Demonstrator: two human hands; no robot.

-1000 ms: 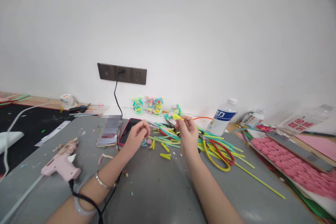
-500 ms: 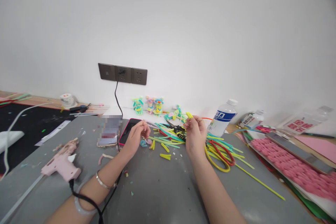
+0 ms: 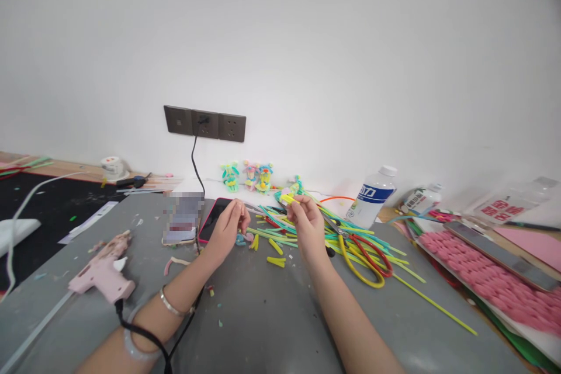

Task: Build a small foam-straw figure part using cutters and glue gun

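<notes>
Right hand (image 3: 309, 223): finger and thumb pinched on one yellow piece (image 3: 287, 199), raised above the grey table (image 3: 263, 321). Left hand (image 3: 227, 225): loosely curled; contents I cannot tell. Three figures (image 3: 250, 173): seemingly finished. Yellow cuttings (image 3: 276, 261): loose, unassembled. Long stems (image 3: 284, 238): apparently uncut.

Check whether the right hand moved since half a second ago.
Yes: the right hand has moved left, away from the bottle with the blue label.
</notes>
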